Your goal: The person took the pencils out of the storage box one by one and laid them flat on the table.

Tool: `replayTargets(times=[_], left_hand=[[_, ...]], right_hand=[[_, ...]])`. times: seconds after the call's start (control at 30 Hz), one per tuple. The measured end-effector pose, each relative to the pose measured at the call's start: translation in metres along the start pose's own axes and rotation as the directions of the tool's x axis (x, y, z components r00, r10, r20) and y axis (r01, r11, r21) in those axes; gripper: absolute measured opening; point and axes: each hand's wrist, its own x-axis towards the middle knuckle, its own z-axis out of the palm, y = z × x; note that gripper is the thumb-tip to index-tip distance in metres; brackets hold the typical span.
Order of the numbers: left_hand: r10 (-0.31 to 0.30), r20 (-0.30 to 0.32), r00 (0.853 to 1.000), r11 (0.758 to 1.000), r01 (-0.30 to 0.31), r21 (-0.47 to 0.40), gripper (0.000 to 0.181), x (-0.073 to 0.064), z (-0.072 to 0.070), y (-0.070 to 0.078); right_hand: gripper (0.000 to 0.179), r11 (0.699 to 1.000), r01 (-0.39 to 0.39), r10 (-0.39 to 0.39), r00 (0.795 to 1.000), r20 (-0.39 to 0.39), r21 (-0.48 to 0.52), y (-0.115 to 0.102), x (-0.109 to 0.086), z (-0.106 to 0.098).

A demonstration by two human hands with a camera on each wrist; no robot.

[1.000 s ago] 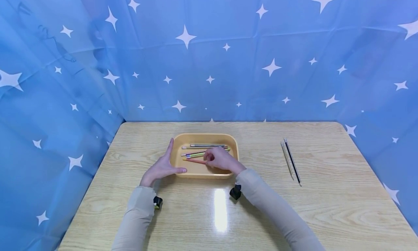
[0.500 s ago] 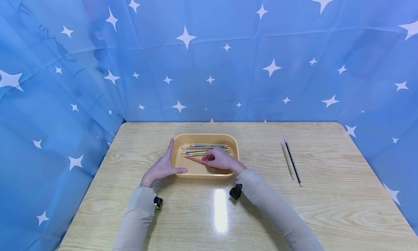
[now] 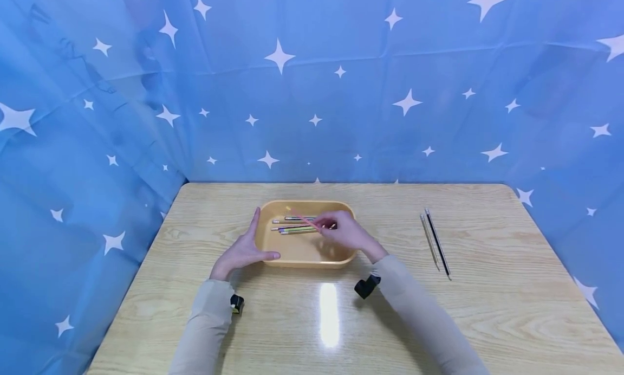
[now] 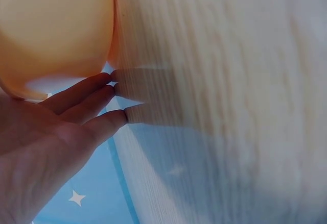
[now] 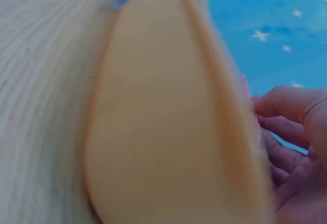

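Head view: a person's right hand (image 3: 343,231) lifts a pink pencil (image 3: 303,219) clear of the other pencils (image 3: 297,227) in a yellow tray (image 3: 312,258) near the middle of the counter (image 3: 487,310), towards its far edge. The grip is a pinch, thumb and fingers closed on the pencil's near end, so that the shaft slants up and away over the tray's far-left part. The left hand (image 3: 242,251) holds nothing: its fingers lie straight along the tray's left wall and the thumb rests against the near-left corner, steadying it. The left wrist view bears this out, with straight fingers (image 4: 84,99) beside the tray's rounded corner (image 4: 56,30). The right wrist view is blurred; it shows the tray's wall (image 5: 168,112) and curled fingers (image 5: 291,127) but not the pencil itself.

Two more pencils, a pale pencil (image 3: 429,240) and a dark pencil (image 3: 437,244), lie side by side on the bare counter towards its right edge, well apart from the tray.

By the look of it, the step in hand is the taking out of one pencil from the tray, with the lift begun and the pencil not yet carried past the rim. The next move seems to call for raising the tip clear of the tray's wall without nudging the remaining pencils, and for a pinch firm enough that the long shaft does not swing, while the left hand keeps the tray from sliding.
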Motion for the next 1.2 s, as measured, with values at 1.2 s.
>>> replayTargets(times=[1.2], left_hand=[[0.001,0.003,1.0,1.0,-0.001,0.0,0.131,-0.001,0.0,0.0]], right_hand=[[0.026,0.921,-0.387,0.337,0.845,-0.414,-0.04,0.064,-0.129,-0.094]])
